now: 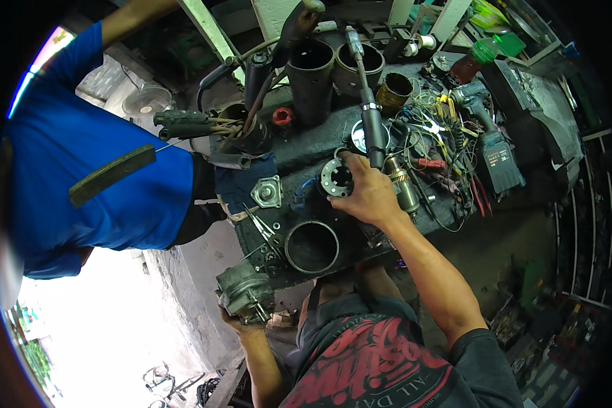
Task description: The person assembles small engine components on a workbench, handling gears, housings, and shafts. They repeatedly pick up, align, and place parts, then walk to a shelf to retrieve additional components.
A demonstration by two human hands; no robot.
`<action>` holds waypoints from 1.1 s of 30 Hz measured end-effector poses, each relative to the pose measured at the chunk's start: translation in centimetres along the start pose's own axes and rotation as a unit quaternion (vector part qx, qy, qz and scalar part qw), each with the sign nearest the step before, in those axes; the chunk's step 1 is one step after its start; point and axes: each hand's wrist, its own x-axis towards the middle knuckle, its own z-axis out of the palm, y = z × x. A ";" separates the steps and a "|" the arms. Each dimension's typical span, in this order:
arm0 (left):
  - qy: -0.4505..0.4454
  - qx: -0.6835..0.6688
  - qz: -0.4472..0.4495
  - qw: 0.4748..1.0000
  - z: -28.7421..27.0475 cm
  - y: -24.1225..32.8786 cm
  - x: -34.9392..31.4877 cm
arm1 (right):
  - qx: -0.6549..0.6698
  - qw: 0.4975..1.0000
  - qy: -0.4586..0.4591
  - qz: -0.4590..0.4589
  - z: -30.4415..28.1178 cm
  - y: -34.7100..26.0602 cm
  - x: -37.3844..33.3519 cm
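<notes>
My left hand (243,325) holds up a grey cast-metal motor housing (245,289) from below, off the bench's near left corner. Two studs or rods stick out of the housing's near side. On the bench, my right hand (370,194) has its thumb and fingers closed on the edge of a round metal part (334,178) with small holes around its rim and a notched centre opening. To the right of this hand lies an armature (404,187). An open metal cylinder (311,247) stands between my hands, and a smaller metal end cover (266,192) lies to its left.
Pliers (262,224), washers and small parts lie by the near left edge. Tall dark cans (311,78) line the back, with a long black-handled tool (370,109) before them. Wires and a cordless drill (486,136) crowd the right. A person in a blue shirt (109,163) stands at left.
</notes>
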 end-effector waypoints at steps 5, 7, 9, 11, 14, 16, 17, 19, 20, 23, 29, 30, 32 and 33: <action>-0.013 -0.053 -0.022 0.998 2.1 -0.1 -0.5 | 0.085 0.994 0.055 0.035 -1.9 1.4 -0.4; -0.004 -0.092 -0.027 0.995 2.6 0.0 -0.5 | 0.145 0.986 0.074 0.031 -2.4 2.0 -0.4; 0.021 -0.082 -0.029 0.996 2.5 0.1 -0.4 | 0.114 0.986 0.109 0.051 -2.9 2.7 -0.3; 0.051 -0.078 -0.025 0.995 2.1 0.1 -0.4 | 0.149 0.978 0.123 0.077 -3.2 3.3 -0.3; 0.027 -0.059 -0.007 0.998 1.2 0.1 -0.3 | 0.154 0.967 0.202 0.016 -3.5 3.7 -0.2; 0.009 -0.028 0.006 1.000 0.7 0.1 -0.2 | 0.180 0.965 0.189 0.018 -3.4 3.3 -0.4; -0.010 -0.023 0.009 1.000 0.6 0.1 0.0 | 0.134 0.974 0.183 0.016 -3.1 2.9 -0.6; -0.040 -0.031 0.008 0.999 0.4 0.2 0.3 | 0.114 0.979 0.153 0.071 -2.1 1.8 -1.1; -0.031 -0.029 0.006 0.999 0.3 0.3 0.5 | 0.133 0.978 0.154 0.051 -1.5 1.2 -1.3; -0.056 -0.040 -0.016 0.997 -0.4 0.8 0.9 | 0.092 0.981 0.167 0.026 1.2 -0.6 -2.0; -0.023 0.376 0.152 0.914 -2.5 1.8 0.9 | 0.022 0.994 0.104 -0.031 2.9 -1.3 -3.2; -0.026 0.444 0.173 0.879 -2.5 1.9 0.8 | -0.002 0.991 0.114 -0.068 2.5 -1.3 -3.4; -0.062 0.461 0.203 0.861 -2.0 2.0 0.9 | -0.059 0.990 0.099 -0.087 1.8 -1.8 -3.8; -0.098 0.378 0.177 0.903 -1.4 1.9 0.8 | -0.103 0.986 0.093 -0.093 1.9 -2.5 -4.1</action>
